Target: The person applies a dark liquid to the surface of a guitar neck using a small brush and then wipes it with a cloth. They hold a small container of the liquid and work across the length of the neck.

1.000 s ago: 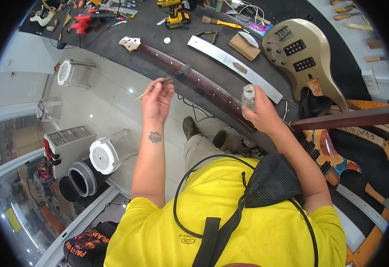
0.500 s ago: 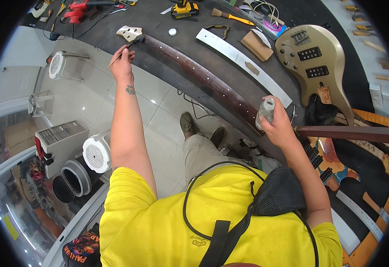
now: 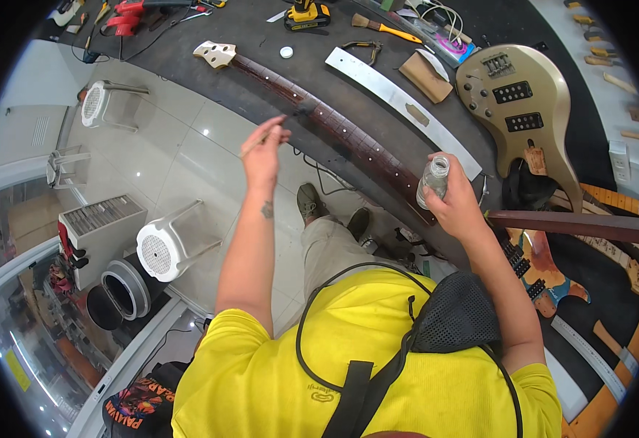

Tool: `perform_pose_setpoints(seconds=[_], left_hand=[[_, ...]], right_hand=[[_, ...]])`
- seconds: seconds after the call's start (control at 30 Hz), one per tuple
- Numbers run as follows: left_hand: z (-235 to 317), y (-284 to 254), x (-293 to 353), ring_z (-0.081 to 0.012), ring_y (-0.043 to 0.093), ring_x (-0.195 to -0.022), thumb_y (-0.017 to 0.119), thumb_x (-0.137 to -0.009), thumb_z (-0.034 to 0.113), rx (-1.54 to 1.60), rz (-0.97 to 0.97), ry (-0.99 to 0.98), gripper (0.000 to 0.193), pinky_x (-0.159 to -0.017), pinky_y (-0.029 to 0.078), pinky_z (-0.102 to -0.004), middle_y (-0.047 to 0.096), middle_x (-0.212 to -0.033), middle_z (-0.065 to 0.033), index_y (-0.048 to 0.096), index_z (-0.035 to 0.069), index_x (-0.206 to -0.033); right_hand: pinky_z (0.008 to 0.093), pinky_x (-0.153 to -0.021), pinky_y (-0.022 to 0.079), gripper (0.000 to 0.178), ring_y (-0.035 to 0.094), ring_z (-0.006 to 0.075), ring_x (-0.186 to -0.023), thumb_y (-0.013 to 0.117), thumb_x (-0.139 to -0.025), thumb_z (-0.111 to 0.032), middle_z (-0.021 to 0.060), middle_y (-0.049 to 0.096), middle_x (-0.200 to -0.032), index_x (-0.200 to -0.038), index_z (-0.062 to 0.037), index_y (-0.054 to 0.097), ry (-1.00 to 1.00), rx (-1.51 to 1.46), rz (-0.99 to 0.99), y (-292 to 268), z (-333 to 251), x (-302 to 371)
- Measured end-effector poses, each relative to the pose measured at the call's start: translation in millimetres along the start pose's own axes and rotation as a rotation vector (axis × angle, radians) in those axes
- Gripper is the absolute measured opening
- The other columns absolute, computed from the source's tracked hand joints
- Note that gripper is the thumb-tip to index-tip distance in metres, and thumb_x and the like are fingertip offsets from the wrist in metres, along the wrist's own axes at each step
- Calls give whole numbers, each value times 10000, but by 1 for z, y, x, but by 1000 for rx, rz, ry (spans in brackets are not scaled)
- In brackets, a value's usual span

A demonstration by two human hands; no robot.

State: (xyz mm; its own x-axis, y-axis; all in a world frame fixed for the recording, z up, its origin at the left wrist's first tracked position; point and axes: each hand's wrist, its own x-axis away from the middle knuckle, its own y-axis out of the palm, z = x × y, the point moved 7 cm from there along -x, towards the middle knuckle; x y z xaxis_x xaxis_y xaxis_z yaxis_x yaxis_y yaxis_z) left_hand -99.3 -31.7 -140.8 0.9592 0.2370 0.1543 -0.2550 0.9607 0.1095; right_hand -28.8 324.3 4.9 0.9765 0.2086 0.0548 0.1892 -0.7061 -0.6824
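Note:
My left hand [image 3: 265, 155] is closed around the thin handle of a small brush. The brush's dark bristles [image 3: 304, 109], blurred by motion, are over the upper half of a bass guitar neck [image 3: 350, 133]. That neck has a dark fretboard with white dot inlays and a pale headstock [image 3: 215, 55], and lies slantwise along the near edge of the workbench. My right hand [image 3: 456, 201] grips a clear glass bottle [image 3: 433, 179], upright and uncapped, beside the neck's lower right end. Whether the bottle holds liquid I cannot tell.
Behind the neck lie a long white metal straightedge [image 3: 385, 98], pliers [image 3: 364, 50], a white cap [image 3: 286, 52], a flat brush [image 3: 383, 29] and a yellow-black drill [image 3: 308, 16]. A gold bass body [image 3: 517, 109] is at the right. White stools [image 3: 160, 250] stand on the floor at left.
My left hand and the brush have moved right, from near the headstock toward the neck's middle. My right hand with the bottle stays almost in place.

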Motion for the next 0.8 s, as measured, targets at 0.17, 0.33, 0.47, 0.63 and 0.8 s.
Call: perform_pose_setpoints(seconds=[0.17, 0.33, 0.47, 0.63, 0.8], left_hand=[[37, -91, -104, -182, 718, -875, 637, -1036, 98, -57, 197, 173, 259, -823, 594, -310, 750, -1044, -137, 713, -56, -1231], [55, -109, -144, -176, 710, -863, 638, -1035, 99, 5, 282, 185, 256, -783, 580, -304, 748, -1047, -129, 712, -57, -1224], [14, -40, -61, -172, 709, -827, 652, -1024, 97, -140, 118, 87, 248, -787, 574, -306, 760, -958, -107, 727, -41, -1216], [12, -6, -26, -145, 700, -812, 638, -1029, 95, -140, 36, 112, 230, -784, 565, -297, 762, -906, -85, 755, 7, -1206], [57, -91, -145, -152, 711, -822, 638, -1026, 75, -146, 260, 174, 233, -762, 570, -291, 767, -949, -105, 750, -9, -1212]], right_hand=[[389, -954, 503, 492, 627, 347, -1058, 684, -870, -52, 194, 598, -1149, -1324, -18, 498, -2, -38, -9, 2, -8, -4], [387, -951, 505, 493, 631, 336, -1050, 684, -868, -49, 185, 601, -1148, -1325, -22, 501, -15, -31, -17, 7, -8, -1], [390, -959, 502, 490, 632, 339, -1058, 681, -868, -43, 188, 602, -1152, -1324, -22, 502, 31, -55, -18, 3, -8, -1], [396, -965, 500, 488, 634, 341, -1067, 678, -868, -37, 190, 602, -1154, -1323, -22, 503, 10, -31, 17, -2, -8, -5], [399, -967, 500, 487, 633, 345, -1074, 676, -868, -39, 190, 602, -1153, -1323, -22, 504, 19, -56, -15, 13, -17, -10]])
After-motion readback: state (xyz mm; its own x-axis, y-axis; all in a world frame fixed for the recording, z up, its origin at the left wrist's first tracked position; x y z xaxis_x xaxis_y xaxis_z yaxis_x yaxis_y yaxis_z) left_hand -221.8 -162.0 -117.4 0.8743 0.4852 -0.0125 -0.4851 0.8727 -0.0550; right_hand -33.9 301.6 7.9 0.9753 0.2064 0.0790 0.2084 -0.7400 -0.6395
